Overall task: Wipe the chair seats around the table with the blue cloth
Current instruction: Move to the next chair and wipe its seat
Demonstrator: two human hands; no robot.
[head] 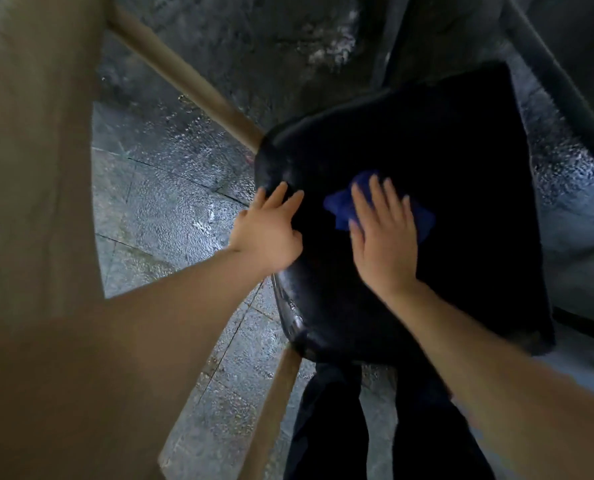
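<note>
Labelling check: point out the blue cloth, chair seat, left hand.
blue cloth [338, 206]: head view, exposed left corner.
chair seat [461, 161]: head view, bare upper middle.
left hand [269, 233]: head view, back of hand.

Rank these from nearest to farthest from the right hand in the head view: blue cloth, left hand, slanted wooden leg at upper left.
1. blue cloth: directly under the right hand.
2. left hand: on the seat's left edge.
3. wooden leg: upper left, beyond the seat.

Glossy grey tiled floor [171, 209] reflecting light; tan wooden table legs [184, 77] slanting across it
</note>
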